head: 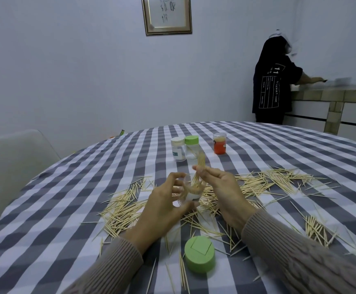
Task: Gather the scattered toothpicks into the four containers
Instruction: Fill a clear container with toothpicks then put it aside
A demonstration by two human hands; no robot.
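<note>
Left hand [162, 200] grips clear round container [188, 190]; right hand [221, 187] pinches wooden toothpicks [200, 164]

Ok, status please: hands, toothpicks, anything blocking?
Left hand holds open jar. Right hand pinches toothpick bundle, feeding it in. Many toothpicks loose on table. Green lid off, nothing blocking.

Home dining room: checked tablecloth [257, 145], framed picture [166, 14], tiled counter [329, 96].

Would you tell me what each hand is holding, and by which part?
Left hand grips the clear container by its side; right hand pinches a toothpick bundle near mid-length.
</note>
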